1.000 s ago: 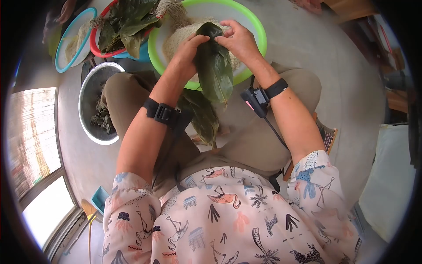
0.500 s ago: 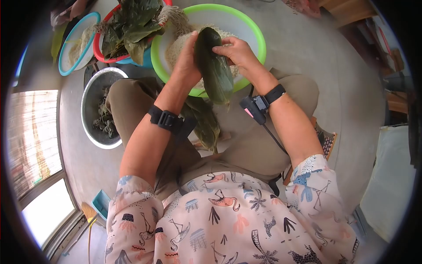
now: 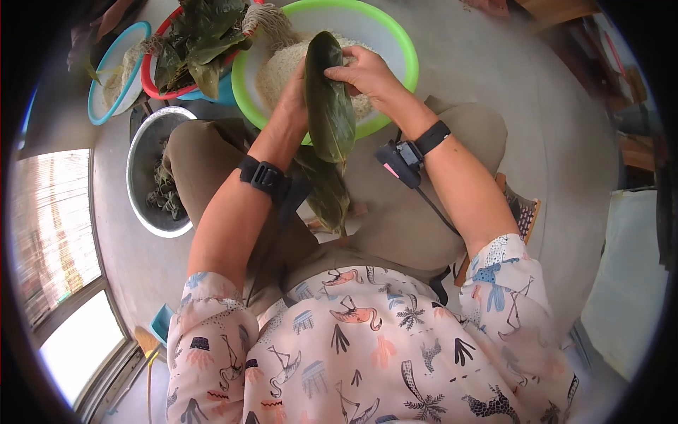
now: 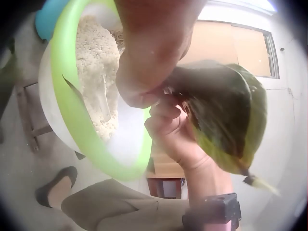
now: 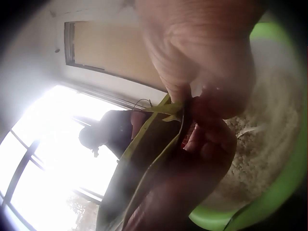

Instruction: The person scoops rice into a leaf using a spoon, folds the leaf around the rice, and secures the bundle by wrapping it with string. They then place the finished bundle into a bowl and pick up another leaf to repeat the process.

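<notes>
Leaf (image 3: 330, 124), cupped, layers uncountable: above one green basin (image 3: 407, 63), tip past near rim. Hands, two: left hand (image 3: 292, 97) and right hand (image 3: 366, 74), both gripping leaf. Metal bowl (image 3: 133, 173), one, at left. Floor (image 3: 558, 141), open, at right. Leaf narrower, more deeply cupped than a second ago.

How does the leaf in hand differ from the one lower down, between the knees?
The held leaf is gripped by the left hand and right hand; neither hand touches the lower leaf.
The held leaf reaches up over the green-rimmed basin; the lower leaf shows below its near rim, its top hidden.
Both are green and long, tips toward the person.
</notes>
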{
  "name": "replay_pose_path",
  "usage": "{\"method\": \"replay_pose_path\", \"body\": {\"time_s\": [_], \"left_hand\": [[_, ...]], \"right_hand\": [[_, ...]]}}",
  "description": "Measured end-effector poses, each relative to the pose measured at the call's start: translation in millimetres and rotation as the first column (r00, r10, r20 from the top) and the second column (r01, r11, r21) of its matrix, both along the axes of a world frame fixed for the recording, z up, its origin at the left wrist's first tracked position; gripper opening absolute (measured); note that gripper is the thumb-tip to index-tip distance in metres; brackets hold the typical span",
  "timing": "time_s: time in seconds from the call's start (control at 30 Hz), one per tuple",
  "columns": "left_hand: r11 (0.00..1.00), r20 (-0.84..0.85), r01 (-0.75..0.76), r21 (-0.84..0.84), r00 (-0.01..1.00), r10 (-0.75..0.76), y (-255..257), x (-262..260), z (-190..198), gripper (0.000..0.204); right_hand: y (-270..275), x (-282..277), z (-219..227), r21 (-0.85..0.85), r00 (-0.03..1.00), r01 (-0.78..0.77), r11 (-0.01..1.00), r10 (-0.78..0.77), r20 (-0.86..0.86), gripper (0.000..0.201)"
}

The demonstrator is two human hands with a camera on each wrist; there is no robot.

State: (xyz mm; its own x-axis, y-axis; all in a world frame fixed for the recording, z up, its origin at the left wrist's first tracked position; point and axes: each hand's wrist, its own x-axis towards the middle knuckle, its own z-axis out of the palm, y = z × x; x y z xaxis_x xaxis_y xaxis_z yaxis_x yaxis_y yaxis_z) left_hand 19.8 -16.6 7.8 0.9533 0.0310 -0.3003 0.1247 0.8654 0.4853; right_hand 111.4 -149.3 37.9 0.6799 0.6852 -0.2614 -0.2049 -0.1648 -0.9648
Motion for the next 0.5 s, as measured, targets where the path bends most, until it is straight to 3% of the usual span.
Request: {"method": "replay_pose_path", "body": {"time_s": [0.1,0.17,0.3,0.37,0.4,0.47,0.5], "left_hand": [[0.994,-0.025,0.002,-0.108,1.0,-0.005,-1,3,2,0.045],[0.963,-0.034,0.01,-0.271,0.999,-0.02,3,3,0,0.046],[0.992,-0.126,-0.098,-0.08,0.988,0.088,7,1,2,0.043],[0.925,0.127,0.154,-0.347,0.985,-0.117,26,-2,-10,0.04],[0.926,0.125,0.151,-0.347,0.986,-0.114,22,-3,-2,0.04],[0.985,-0.24,-0.173,0.018,0.955,0.173,7,-3,24,0.038],[0.984,-0.241,-0.175,0.018,0.955,0.174,11,-3,17,0.038]], "right_hand": [[3,-2,-2,-0.058,0.991,0.016,0.998,-0.008,0.134,0.064],[5,-3,0,-0.109,0.981,0.028,0.994,-0.007,0.192,0.065],[7,-8,6,-0.185,0.939,0.003,0.983,0.06,0.337,0.068],[7,-13,13,-0.18,0.937,-0.021,0.983,0.082,0.341,0.068],[7,-17,15,-0.173,0.933,-0.043,0.984,0.102,0.346,0.068],[6,-23,15,-0.184,0.905,-0.045,0.982,0.119,0.41,0.068],[6,-26,15,-0.197,0.872,-0.044,0.979,0.134,0.471,0.067]]}}
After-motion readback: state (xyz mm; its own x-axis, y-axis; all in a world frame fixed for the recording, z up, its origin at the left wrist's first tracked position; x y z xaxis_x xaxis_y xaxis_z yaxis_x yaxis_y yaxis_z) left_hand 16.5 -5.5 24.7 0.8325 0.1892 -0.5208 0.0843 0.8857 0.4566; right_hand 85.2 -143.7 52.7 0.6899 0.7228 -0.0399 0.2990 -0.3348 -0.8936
